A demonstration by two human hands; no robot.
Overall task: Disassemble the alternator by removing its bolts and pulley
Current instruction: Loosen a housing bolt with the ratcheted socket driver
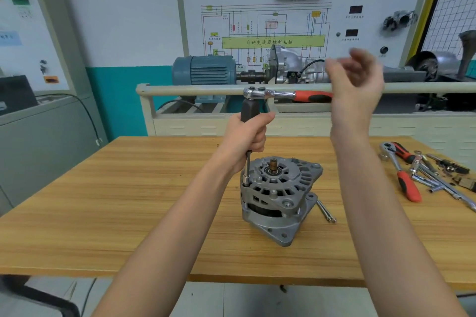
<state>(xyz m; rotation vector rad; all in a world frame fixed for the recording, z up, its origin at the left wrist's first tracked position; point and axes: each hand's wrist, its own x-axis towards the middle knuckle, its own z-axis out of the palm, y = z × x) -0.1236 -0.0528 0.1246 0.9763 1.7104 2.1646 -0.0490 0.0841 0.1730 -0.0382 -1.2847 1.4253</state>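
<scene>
A grey alternator stands on the wooden table with its bare shaft pointing up. My left hand grips the dark upright extension handle, whose thin shaft and socket sit on a bolt at the alternator's left edge. A ratchet with a red and black grip lies level across the top of that handle. My right hand, blurred, hovers at the end of the ratchet's grip with loose fingers. Two long removed bolts lie to the right of the alternator.
More ratchets, extensions and small parts lie scattered at the table's right edge. Behind the table stands a trainer bench with a blue motor, a gearbox and a wiring-diagram board. A grey cabinet is at the left.
</scene>
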